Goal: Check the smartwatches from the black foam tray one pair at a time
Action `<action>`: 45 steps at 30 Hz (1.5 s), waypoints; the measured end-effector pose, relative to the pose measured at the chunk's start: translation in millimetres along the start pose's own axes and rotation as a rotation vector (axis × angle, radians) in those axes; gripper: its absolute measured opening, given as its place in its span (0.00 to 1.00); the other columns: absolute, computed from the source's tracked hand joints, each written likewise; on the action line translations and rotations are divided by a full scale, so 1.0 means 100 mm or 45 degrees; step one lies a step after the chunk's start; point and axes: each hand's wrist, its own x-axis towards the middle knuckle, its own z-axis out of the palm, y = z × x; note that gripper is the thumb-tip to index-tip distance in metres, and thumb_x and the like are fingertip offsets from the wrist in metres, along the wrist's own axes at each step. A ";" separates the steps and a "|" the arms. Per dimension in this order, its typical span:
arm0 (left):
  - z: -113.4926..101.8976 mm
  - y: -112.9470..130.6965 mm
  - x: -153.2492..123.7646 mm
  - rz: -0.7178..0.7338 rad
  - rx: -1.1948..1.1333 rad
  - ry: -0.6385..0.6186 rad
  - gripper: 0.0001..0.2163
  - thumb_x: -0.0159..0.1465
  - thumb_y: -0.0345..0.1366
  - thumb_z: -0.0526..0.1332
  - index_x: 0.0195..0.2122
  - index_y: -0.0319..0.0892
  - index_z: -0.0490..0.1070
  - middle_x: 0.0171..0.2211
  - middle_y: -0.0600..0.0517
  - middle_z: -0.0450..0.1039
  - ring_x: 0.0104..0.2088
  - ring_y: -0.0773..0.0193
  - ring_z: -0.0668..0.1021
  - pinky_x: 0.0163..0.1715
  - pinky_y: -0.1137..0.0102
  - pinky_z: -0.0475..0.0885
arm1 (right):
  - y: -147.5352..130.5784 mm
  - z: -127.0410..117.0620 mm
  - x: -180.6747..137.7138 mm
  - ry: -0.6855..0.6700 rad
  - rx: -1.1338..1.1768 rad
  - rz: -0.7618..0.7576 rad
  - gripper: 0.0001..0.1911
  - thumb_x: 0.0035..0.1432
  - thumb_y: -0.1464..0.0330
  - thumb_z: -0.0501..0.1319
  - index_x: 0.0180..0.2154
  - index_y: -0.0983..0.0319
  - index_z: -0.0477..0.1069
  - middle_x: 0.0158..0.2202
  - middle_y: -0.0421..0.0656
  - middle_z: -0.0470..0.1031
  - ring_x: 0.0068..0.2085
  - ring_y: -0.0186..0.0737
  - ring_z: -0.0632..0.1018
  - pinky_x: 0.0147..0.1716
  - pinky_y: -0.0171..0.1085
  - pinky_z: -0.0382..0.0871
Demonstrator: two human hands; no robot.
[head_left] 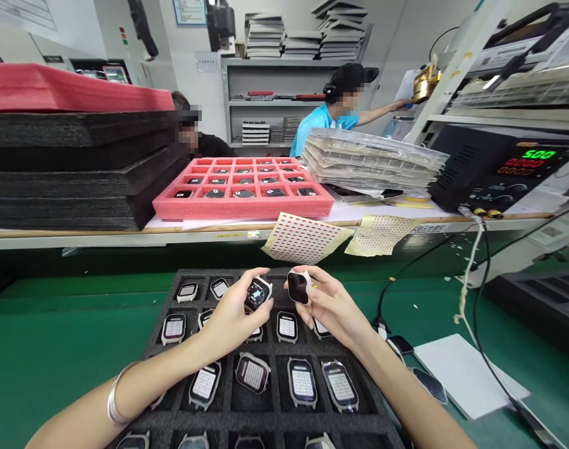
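Big green tabletop [55,337] here, with a raised shelf behind it carrying a stack of black foam sheets [73,168] topped by a red one, plus a pink foam tray [242,206] with dark watch bodies sitting in its cells. Off to the right there's a power supply [503,171] whose display reads "500" in green, red digits under it too blurry to make out. Two sticker sheets [305,240] hang over the shelf edge, covered in tiny dots. Any writing on them is too small to read.

Closer in, a black foam tray [275,399] holds rows of smartwatch bodies, screens lit with grids I can't read.

Left hand [232,318] is pinching a smartwatch [257,293] with a lit screen, fingers curled around its case. Right hand [328,305] pinches a second watch body [298,287], dark face, just beside the first. Both are held above the tray's far rows, nearly touching.
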 end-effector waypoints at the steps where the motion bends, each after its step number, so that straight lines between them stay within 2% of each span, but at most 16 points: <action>1: 0.00 0.01 0.00 -0.001 -0.004 -0.002 0.19 0.61 0.32 0.57 0.54 0.42 0.60 0.48 0.48 0.69 0.47 0.59 0.72 0.48 0.67 0.65 | 0.00 0.00 0.00 -0.009 0.006 0.007 0.15 0.57 0.68 0.64 0.48 0.58 0.70 0.37 0.43 0.74 0.21 0.30 0.74 0.18 0.29 0.68; 7: 0.00 0.03 -0.03 -0.054 -0.031 -0.011 0.18 0.61 0.33 0.57 0.53 0.43 0.60 0.45 0.49 0.70 0.44 0.59 0.73 0.46 0.66 0.66 | 0.02 0.00 -0.01 -0.031 0.057 0.033 0.18 0.59 0.68 0.63 0.51 0.58 0.69 0.40 0.47 0.76 0.21 0.29 0.74 0.16 0.27 0.67; 22: -0.05 0.03 -0.02 -0.023 -0.070 -0.069 0.16 0.60 0.30 0.56 0.50 0.42 0.61 0.45 0.49 0.69 0.46 0.59 0.71 0.45 0.69 0.64 | 0.01 0.01 -0.04 -0.048 0.001 0.046 0.16 0.57 0.69 0.64 0.48 0.59 0.71 0.39 0.47 0.77 0.20 0.32 0.76 0.16 0.29 0.69; 27: -0.06 0.04 -0.04 -0.022 -0.021 -0.106 0.15 0.60 0.30 0.56 0.49 0.42 0.62 0.42 0.51 0.70 0.40 0.62 0.73 0.41 0.70 0.65 | 0.00 0.03 -0.05 -0.039 -0.026 0.045 0.15 0.57 0.69 0.64 0.47 0.60 0.72 0.38 0.47 0.77 0.19 0.32 0.76 0.16 0.28 0.69; 31: -0.06 0.05 -0.04 0.005 -0.009 -0.099 0.16 0.60 0.30 0.56 0.50 0.42 0.61 0.44 0.50 0.70 0.43 0.61 0.72 0.43 0.70 0.65 | -0.02 0.04 -0.05 -0.034 -0.037 0.034 0.15 0.56 0.69 0.65 0.47 0.59 0.72 0.39 0.46 0.77 0.19 0.31 0.76 0.16 0.29 0.70; 45: -0.08 0.09 -0.04 0.003 0.003 -0.089 0.16 0.61 0.32 0.55 0.50 0.43 0.61 0.44 0.50 0.71 0.45 0.60 0.72 0.44 0.69 0.66 | -0.05 0.12 -0.09 -0.004 -0.073 0.038 0.16 0.54 0.68 0.67 0.46 0.60 0.73 0.38 0.46 0.77 0.18 0.30 0.75 0.15 0.29 0.69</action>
